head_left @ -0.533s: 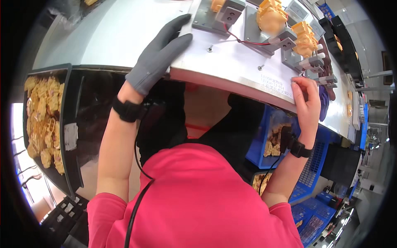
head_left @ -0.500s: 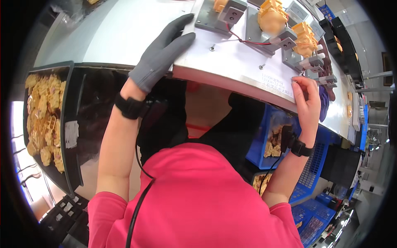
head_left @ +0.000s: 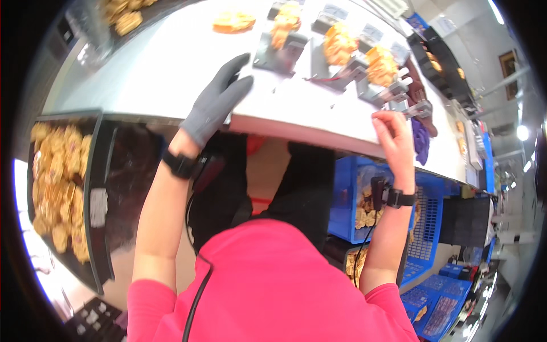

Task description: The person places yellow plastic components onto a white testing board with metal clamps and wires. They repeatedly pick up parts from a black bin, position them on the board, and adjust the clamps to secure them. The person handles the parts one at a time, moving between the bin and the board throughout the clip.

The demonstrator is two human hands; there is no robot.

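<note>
My left hand (head_left: 216, 102) wears a grey glove and lies flat, fingers spread, on the near edge of the white worktable (head_left: 171, 62). It holds nothing. My right hand (head_left: 393, 137) is bare and rests at the table's front edge with its fingers curled, close to a small metal fixture (head_left: 416, 108). Whether it grips anything is unclear. Several grey metal fixtures (head_left: 279, 54) stand in a row on the table, each carrying an orange-yellow part (head_left: 339, 43). One more orange part (head_left: 233, 21) lies loose at the far side.
A black bin (head_left: 94, 188) at my left holds several yellow-brown parts (head_left: 54, 188). Blue crates (head_left: 345, 194) with more such parts stand under the table on my right. A purple cloth (head_left: 423, 139) hangs beyond my right hand. Black trays (head_left: 439, 57) lie at the far right.
The view has tilted so more of the table's far side shows. Both hands stay where they were on the table edge.
</note>
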